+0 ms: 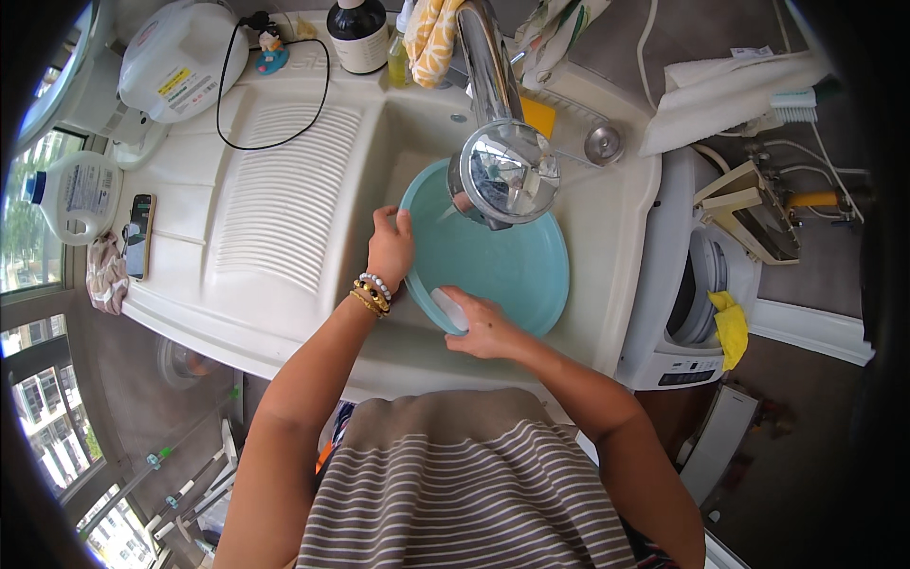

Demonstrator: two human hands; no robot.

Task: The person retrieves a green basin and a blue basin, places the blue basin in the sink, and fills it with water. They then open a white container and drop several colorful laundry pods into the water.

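Observation:
A turquoise plastic basin [490, 284] sits tilted in the basin of a white laundry sink [597, 284], partly under a chrome faucet [505, 171]. My left hand [391, 245], with beaded bracelets at the wrist, grips the basin's left rim. In my right hand [483, 323] is a white sponge or similar pad [449, 309], held against the near rim of the basin. The faucet head hides the far part of the basin.
Left of the sink bowl is a ribbed washboard [288, 199], with a phone [140, 236] and white plastic jugs [82, 195] beyond. A dark bottle [357, 39] stands at the back. On the right are a soap dish rack [576, 121] and a washing machine [668, 284].

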